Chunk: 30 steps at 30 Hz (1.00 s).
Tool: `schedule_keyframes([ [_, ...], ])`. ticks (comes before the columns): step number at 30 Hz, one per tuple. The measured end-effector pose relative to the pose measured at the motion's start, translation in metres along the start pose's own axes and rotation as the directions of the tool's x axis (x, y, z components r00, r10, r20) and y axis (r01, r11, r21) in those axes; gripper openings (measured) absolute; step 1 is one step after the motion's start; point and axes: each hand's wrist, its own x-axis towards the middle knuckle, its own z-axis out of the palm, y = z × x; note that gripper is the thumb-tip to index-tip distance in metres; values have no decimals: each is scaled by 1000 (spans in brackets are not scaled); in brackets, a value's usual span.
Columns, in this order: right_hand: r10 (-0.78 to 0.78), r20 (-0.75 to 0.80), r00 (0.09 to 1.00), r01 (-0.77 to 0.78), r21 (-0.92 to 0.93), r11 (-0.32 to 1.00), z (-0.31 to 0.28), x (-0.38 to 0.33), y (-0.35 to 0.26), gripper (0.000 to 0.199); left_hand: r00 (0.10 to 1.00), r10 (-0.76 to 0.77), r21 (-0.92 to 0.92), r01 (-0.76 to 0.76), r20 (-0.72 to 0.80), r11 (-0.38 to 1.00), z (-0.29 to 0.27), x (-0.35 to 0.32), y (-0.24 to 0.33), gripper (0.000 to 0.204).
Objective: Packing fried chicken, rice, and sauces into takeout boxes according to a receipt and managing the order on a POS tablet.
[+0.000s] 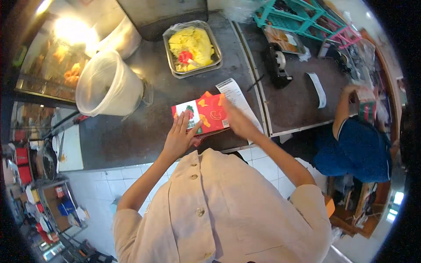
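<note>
A red and white cardboard food box (209, 115) with yellow pictures on its top lies on the dark counter, near its front edge. My left hand (179, 131) rests flat on the box's white left part, its fingers stretched out. At the right end of the box is my right hand (237, 118), smeared by motion; its fingertips cannot be made out clearly. Something red peeks out under the box's near side, too covered to name. Partly beneath the box, a long printed paper slip (232, 90) stretches toward the right.
A metal tray (219, 61) of yellow food with a red item on top stands behind the box. To its left is a translucent plastic bucket (125, 87). A black tape dispenser (276, 65) and teal rack (298, 19) stand right, near another person in blue (357, 149).
</note>
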Motion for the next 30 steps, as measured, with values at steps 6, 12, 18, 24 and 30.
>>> schedule_keyframes([
  [6,370,-767,524,-675,-109,730,-136,11,168,27,989,-97,38,102,-110,994,21,11,10,57],
  [12,883,-402,245,-898,250,363,-157,19,254,47,968,-215,-88,205,-131,975,21,11,21,56],
  [18,889,-340,306,-197,891,409,-133,-36,238,44,964,-250,-131,237,-94,963,23,10,21,55],
  [24,845,-433,313,-683,515,517,-114,-69,239,35,966,-234,-105,222,-114,969,23,13,21,54],
  [30,834,-414,365,-882,131,452,-105,-108,245,43,951,-230,-68,220,-207,973,41,24,26,55],
])
